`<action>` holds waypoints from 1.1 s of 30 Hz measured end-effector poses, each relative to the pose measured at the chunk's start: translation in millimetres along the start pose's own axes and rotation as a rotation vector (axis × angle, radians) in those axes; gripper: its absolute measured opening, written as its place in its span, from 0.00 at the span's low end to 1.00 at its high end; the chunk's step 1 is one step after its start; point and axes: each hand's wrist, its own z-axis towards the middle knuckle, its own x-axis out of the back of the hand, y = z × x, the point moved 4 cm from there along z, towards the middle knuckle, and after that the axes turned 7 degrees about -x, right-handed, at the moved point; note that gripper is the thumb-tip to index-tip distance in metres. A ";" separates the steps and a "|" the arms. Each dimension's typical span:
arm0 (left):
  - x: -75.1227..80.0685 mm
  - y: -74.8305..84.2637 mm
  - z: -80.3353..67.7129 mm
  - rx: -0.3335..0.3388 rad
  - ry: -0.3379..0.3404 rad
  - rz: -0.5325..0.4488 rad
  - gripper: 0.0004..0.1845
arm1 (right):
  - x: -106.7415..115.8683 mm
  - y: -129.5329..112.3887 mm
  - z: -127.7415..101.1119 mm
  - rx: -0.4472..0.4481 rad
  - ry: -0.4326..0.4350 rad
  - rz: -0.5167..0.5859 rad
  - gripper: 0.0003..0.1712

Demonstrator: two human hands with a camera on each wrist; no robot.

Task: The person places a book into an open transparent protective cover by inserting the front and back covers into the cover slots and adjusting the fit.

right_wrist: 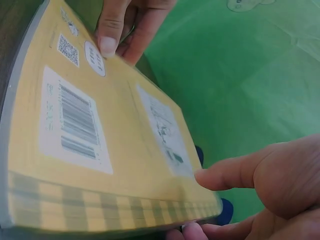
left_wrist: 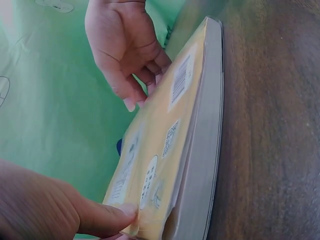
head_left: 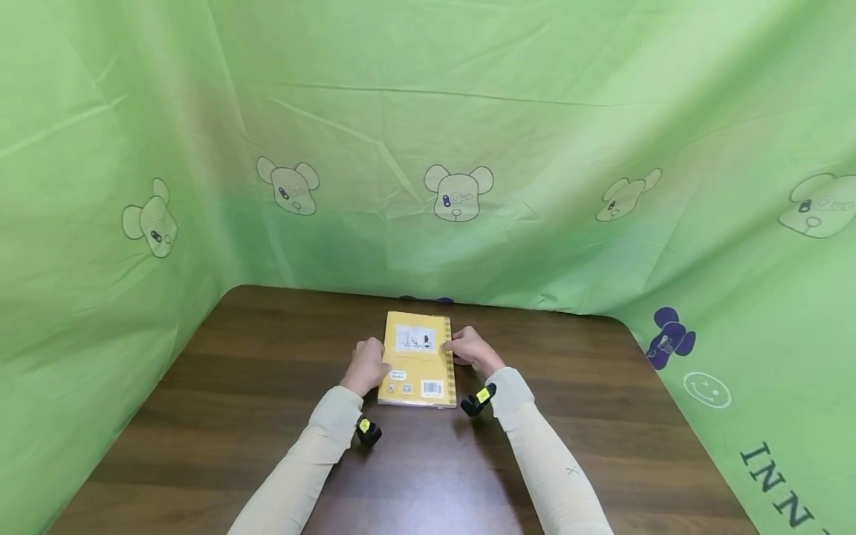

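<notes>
A yellow paperback book (head_left: 414, 371) lies back cover up on the table, with a barcode, a QR code and a framed picture on it. My left hand (head_left: 366, 366) grips its left edge, the thumb (left_wrist: 117, 216) laid over the cover and the other fingers partly hidden at the side. At the checkered spine side, my right hand (head_left: 471, 349) holds the book between the thumb (right_wrist: 220, 175), which reaches over the cover, and fingertips (right_wrist: 192, 231) low at the spine. The page block (left_wrist: 200, 150) shows along the near edge, where the cover stands slightly off the pages.
The brown wooden table (head_left: 221, 416) extends around the book on all sides. A green curtain (head_left: 374, 245) printed with bear heads hangs behind the table and along both sides. Black wrist cameras (head_left: 478, 401) are strapped beneath both forearms.
</notes>
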 end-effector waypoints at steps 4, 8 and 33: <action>-0.6 0.9 -0.6 -0.013 -0.005 0.001 0.12 | 2.7 -0.1 0.9 0.009 -0.010 -0.010 0.20; -0.4 1.1 -0.6 -0.015 -0.003 0.011 0.09 | 6.9 1.5 4.2 0.007 -0.005 0.010 0.19; -14.9 7.6 -4.6 -0.047 -0.020 -0.022 0.03 | 27.2 24.1 13.6 0.134 -0.027 0.201 0.22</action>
